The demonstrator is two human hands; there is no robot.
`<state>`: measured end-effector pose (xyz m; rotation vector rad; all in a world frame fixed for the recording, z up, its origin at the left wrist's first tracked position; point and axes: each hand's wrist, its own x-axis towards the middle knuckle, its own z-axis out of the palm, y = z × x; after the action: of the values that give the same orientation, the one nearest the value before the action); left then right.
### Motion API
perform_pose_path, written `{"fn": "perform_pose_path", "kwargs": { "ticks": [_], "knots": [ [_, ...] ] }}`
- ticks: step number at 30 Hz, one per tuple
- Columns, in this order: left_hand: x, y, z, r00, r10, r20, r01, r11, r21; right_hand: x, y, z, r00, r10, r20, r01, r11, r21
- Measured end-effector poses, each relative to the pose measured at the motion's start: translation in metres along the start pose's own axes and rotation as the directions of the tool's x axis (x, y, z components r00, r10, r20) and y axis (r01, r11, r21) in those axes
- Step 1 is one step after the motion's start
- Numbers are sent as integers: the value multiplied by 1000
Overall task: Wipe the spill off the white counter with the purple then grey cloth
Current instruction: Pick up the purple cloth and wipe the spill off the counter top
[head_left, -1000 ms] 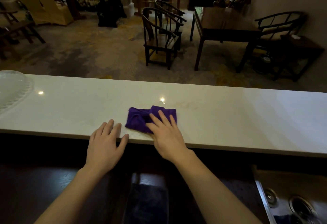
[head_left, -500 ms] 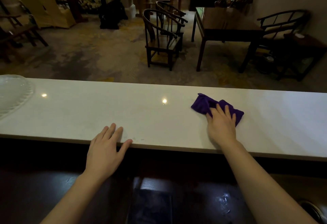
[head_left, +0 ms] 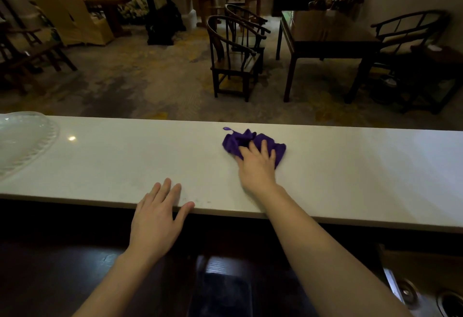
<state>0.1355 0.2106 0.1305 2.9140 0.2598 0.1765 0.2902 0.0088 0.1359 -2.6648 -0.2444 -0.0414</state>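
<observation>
A crumpled purple cloth [head_left: 235, 141] lies on the white counter [head_left: 363, 166], near its far edge at the middle. My right hand [head_left: 256, 166] presses flat on the cloth with fingers spread over its near half. My left hand [head_left: 156, 216] rests palm down on the counter's near edge, fingers apart, holding nothing. No spill shows clearly on the counter's surface. No grey cloth is in view.
A clear glass platter [head_left: 22, 141] sits on the counter at the far left. Below the counter is a dark lower surface with a dark rectangular object [head_left: 220, 289], and a metal sink [head_left: 426, 296] at the bottom right. Chairs and tables stand beyond the counter.
My right hand slid the purple cloth right along the counter, then back left and toward the far edge. The left hand stayed on the near edge.
</observation>
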Motion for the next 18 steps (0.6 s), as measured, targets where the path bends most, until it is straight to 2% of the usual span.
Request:
{"fn": "perform_pose_path", "kwargs": {
  "ticks": [6, 11, 15, 18],
  "knots": [
    [1, 1, 0, 1000, 0, 5, 0, 1000, 8, -15, -48, 29, 978, -193, 83, 194, 981, -5],
    [2, 1, 1, 1000, 3, 9, -3, 1000, 10, -43, -71, 38, 914, -365, 177, 371, 929, -4],
    [2, 1, 0, 1000, 8, 11, -8, 1000, 9, -49, -59, 31, 891, -420, 175, 431, 902, -33],
    [2, 0, 0, 1000, -7, 20, 7, 1000, -3, -44, -39, 22, 905, -397, 156, 409, 911, -59]
  ]
}}
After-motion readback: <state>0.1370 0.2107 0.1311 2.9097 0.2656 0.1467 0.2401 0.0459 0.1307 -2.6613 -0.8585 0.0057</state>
